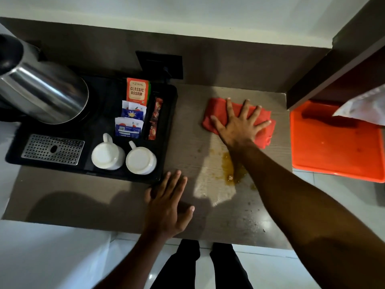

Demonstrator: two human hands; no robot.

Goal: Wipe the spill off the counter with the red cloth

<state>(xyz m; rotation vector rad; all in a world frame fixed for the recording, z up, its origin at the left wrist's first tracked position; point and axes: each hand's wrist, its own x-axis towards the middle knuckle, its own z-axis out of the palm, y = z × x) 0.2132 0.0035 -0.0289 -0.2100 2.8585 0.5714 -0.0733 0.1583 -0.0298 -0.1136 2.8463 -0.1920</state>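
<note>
Red cloth first: it sits bunched on the counter at about one o'clock from where I stand, toward the back right, just short of the orange tray at three o'clock. My right hand is flat on top of it, fingers spread wide and pressing down, not pinching; the cloth shows past the fingertips at twelve o'clock and on both sides of the palm.

Now the relation that matters: the spill, a brownish wet patch, lies at six o'clock from the cloth, right under my right forearm and nearer to me than the hand. Its long axis runs roughly twelve to six, with a paler wet sheen spreading toward seven o'clock. Cloth and spill look just apart, no overlap that I can see. So my read is a straight pull toward me, dragging the cloth down the length of the patch.

The right hand owns this one. My left hand rests open and flat on the counter at nine o'clock of the spill, holding nothing, by the corner of the black tray with its two upturned cups.
</note>
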